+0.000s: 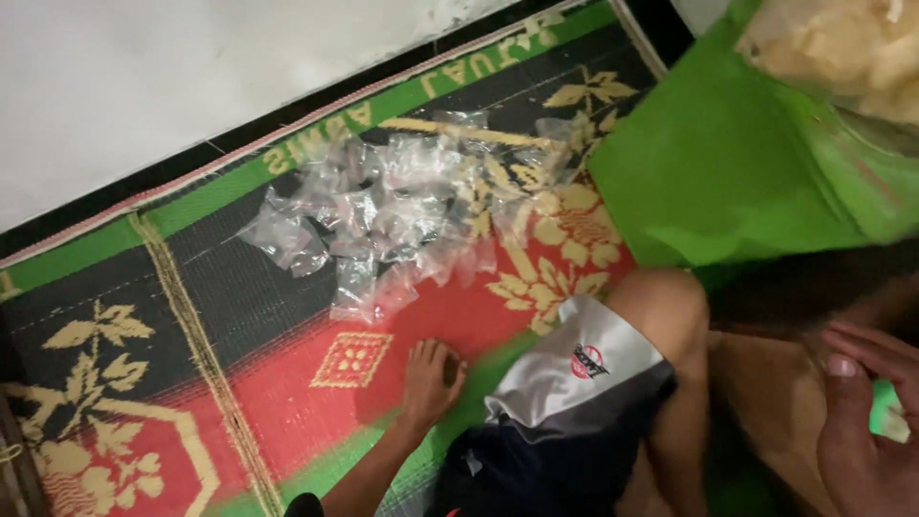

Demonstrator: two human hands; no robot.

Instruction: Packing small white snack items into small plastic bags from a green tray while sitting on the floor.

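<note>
My left hand (431, 378) rests palm down on a woven mat (278, 402) with red, green and black patterns, and holds nothing. Just beyond it lies a heap of several small clear plastic bags (392, 215), a hand's length from the fingers. My right hand (862, 431) shows at the lower right edge, fingers bent, with a small green and white thing (890, 412) against it. Whether that hand grips it is unclear. My bent knee (670, 297) in grey and white shorts (565, 383) lies between the two hands.
A large green bag (728, 163) stands at the upper right, with a clear bag of pale crackers (852, 48) above it. A white tiled floor (144, 77) runs past the mat's far edge.
</note>
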